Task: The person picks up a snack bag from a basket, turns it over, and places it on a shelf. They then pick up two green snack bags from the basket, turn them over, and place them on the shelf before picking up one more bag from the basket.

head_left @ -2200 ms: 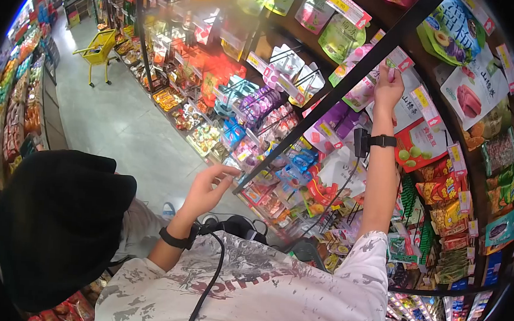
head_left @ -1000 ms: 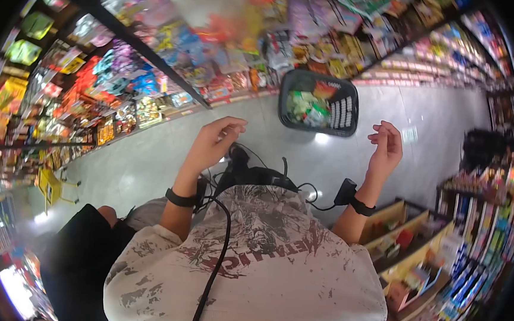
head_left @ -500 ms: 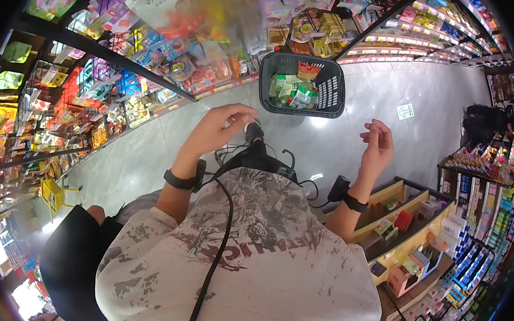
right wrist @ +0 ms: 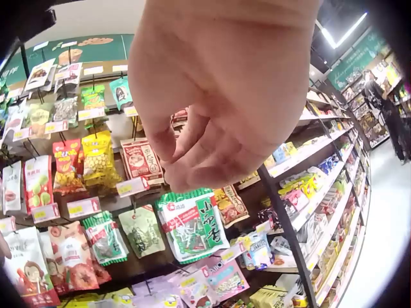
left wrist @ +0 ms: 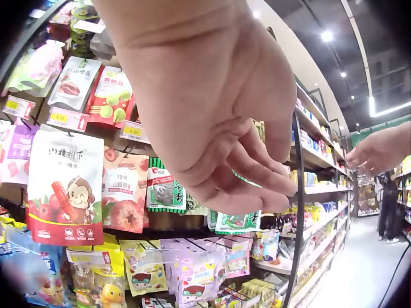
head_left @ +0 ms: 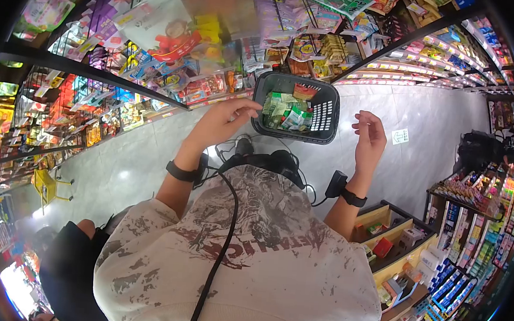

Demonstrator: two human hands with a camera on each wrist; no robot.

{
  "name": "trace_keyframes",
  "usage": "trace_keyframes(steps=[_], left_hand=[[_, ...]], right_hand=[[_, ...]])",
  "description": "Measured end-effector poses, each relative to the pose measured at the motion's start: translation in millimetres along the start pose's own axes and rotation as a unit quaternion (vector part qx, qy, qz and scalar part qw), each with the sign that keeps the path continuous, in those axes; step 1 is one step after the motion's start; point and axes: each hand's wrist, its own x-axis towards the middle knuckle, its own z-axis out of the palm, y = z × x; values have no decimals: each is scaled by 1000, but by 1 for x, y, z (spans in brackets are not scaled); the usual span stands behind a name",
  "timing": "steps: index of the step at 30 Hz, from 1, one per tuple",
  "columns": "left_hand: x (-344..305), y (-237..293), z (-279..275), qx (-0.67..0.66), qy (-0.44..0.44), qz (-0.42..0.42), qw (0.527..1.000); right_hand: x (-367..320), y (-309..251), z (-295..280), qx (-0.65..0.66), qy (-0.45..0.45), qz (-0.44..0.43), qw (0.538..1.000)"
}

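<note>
1. Rack (head_left: 49, 60): hung with packets (left wrist: 66, 186), presumably faced outward for reading.
2. Basket (head_left: 294, 133): stood on the floor (head_left: 133, 140) by the rack's lower edge, apparently so both hands are left free.
3. Left hand (head_left: 218, 122): loosely bent, nothing held; seen at the basket's left edge.
4. Right hand (head_left: 370, 138): relaxed, nothing held; seen beyond its right edge.
5. Packs (head_left: 284, 112): piled inside the basket.

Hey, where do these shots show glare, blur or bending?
Head view: glints on the floor, haze over yellow packets near the top, black corners; left wrist view: bright ceiling lights, a pale smudge over a blue packet; right wrist view: the shelves bow at right, corners dark.
</note>
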Motion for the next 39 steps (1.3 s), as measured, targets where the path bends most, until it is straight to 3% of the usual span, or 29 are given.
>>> trace_keyframes(steps=[5,12,15,17,19,21,23,25,29,30,33,36,39], left_hand=[[24,5,21,-8,37,-14,999],[51,17,84,-21,78,-125,989],[43,-10,136,14,35,-158,987],[25,-30,176,14,-80,-214,973],[0,-37,213,51,-144,-211,966],[-7,-31,234,-4,-242,-325,914],[-27,-43,257,-39,-200,-294,934],[-42,-57,275,-76,-211,-311,924],[-44,-74,290,-113,-266,-376,880],[-49,-77,297,-122,-244,-374,887],[-37,-83,299,-128,-268,-411,862],[-28,-101,297,-134,-297,-439,838],[-25,-108,291,-137,-288,-452,833]], right_hand=[[44,39,-17,-17,-32,24,999],[133,99,-25,-28,-116,44,992],[158,181,-18,11,-155,113,981],[162,249,-13,-47,-190,134,971],[161,331,-9,-131,-235,152,951],[162,395,1,-202,-298,151,921],[167,427,15,-274,-333,106,896],[175,457,31,-349,-356,71,864],[201,531,71,-428,-383,84,814],[207,538,79,-419,-380,99,819],[230,566,112,-466,-416,102,774],[240,596,144,-493,-381,52,780],[249,638,161,-547,-369,9,751]])
